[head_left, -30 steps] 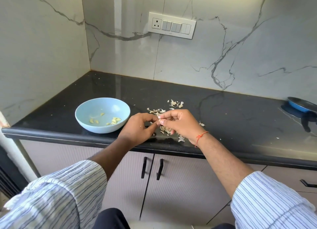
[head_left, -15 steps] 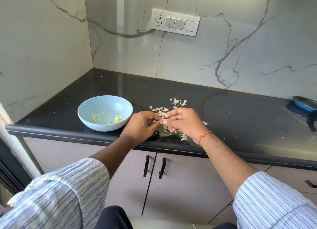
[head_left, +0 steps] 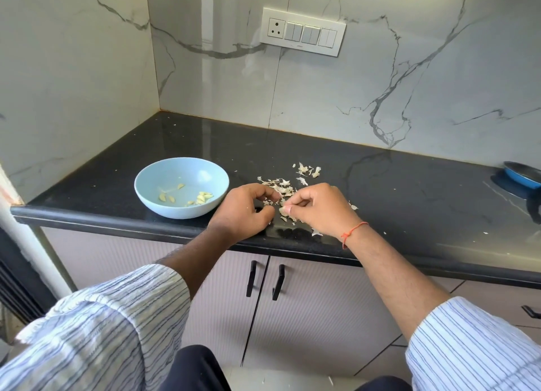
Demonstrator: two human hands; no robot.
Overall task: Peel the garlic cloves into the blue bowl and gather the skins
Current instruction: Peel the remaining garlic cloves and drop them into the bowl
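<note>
Pinching a small pale piece, either a garlic clove or a bit of its skin, between thumb and fingertips, the right hand (head_left: pixel 317 207) hovers over the front of the black counter (head_left: pixel 395 191). An orange thread (head_left: pixel 352 232) circles that wrist. The left hand (head_left: pixel 244 210) sits just beside it, fingers curled inward with thumb and forefinger close together; whether anything is caught between them cannot be told from this view. The two hands are near each other but apart.

Dry garlic skins (head_left: pixel 281 185) lie scattered on the counter behind and under the hands, with a smaller cluster (head_left: pixel 307 171) a little farther back. The blue bowl (head_left: pixel 152 185) stands left of the left hand, near the counter's front edge, and holds several peeled cloves (head_left: pixel 203 198) in its bottom.

At the far right edge sits a blue pan (head_left: pixel 522 178). A switch plate (head_left: pixel 303 31) is fixed to the marble wall behind. Striped sleeves (head_left: pixel 102 332) cover both forearms.
</note>
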